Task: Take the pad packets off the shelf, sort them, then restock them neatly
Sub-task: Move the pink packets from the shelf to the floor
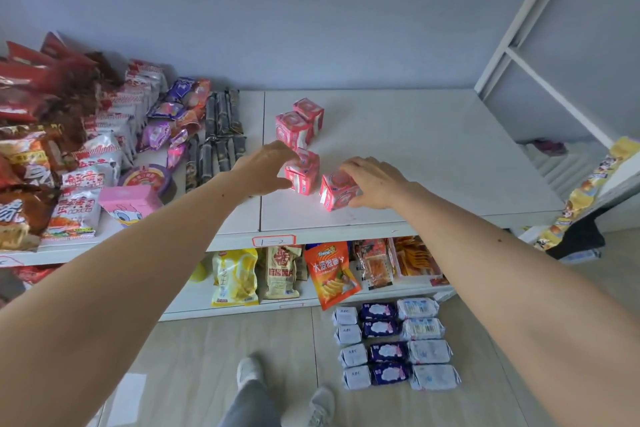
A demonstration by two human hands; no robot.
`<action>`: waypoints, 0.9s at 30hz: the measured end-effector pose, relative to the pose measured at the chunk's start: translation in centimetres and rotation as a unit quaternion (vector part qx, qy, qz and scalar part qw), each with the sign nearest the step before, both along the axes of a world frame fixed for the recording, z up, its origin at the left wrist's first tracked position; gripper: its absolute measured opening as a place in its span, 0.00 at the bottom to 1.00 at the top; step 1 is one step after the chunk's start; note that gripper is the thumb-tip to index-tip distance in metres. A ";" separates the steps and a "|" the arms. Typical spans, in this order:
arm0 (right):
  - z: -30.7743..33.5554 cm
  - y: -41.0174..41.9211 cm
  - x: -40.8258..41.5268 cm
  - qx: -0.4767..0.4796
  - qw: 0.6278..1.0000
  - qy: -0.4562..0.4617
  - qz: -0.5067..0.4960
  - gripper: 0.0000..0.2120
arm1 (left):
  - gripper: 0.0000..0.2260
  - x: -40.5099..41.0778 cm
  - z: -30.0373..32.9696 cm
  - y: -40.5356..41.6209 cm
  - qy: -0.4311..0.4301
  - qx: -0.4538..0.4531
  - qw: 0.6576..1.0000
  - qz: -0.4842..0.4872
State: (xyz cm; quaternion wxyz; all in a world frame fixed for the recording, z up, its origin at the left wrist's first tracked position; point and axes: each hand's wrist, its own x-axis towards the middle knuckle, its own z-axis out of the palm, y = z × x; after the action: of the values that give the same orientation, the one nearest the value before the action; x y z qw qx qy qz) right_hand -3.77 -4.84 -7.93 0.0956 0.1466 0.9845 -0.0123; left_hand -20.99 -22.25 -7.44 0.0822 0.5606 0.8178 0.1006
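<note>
Left hand [268, 168] curls round one pink packet [302, 172], right hand [372, 184] round another [337, 191] — both upright on the shelf [433, 149]. Two more [299, 123] stand just behind; a careless lift may topple them — they're near the left fingers.

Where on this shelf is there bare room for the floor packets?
The shelf is bare right of the pink packets, out to the white frame, and behind them to the wall. Left of the seam, snack bags crowd it.

Head view. Left hand [266, 168] grips one pink pad packet [303, 172] on the white shelf [433, 156]; right hand [375, 182] grips another [336, 191]. Two more pink packets [300, 121] stand behind. Sorted packets [394, 343] lie in rows on the floor [207, 357].
</note>
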 end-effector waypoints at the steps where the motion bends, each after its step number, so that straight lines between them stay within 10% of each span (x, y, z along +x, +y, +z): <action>1: -0.2 0.2 -0.4 0.001 1.000 -0.006 0.000 0.37 | 0.24 -0.3 -0.2 0.3 0.003 -0.007 1.000 0.001; 27: -1.9 4.4 -1.7 -0.028 0.998 -0.050 -0.040 0.37 | 0.27 -3.1 -4.0 5.6 -0.113 -0.076 0.991 0.011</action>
State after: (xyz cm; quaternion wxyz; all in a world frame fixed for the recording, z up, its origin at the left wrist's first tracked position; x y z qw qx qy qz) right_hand -5.49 -0.39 -9.87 0.1478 0.1834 0.9712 -0.0368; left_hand -24.09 -16.62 -11.41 0.2156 0.5289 0.8145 0.1013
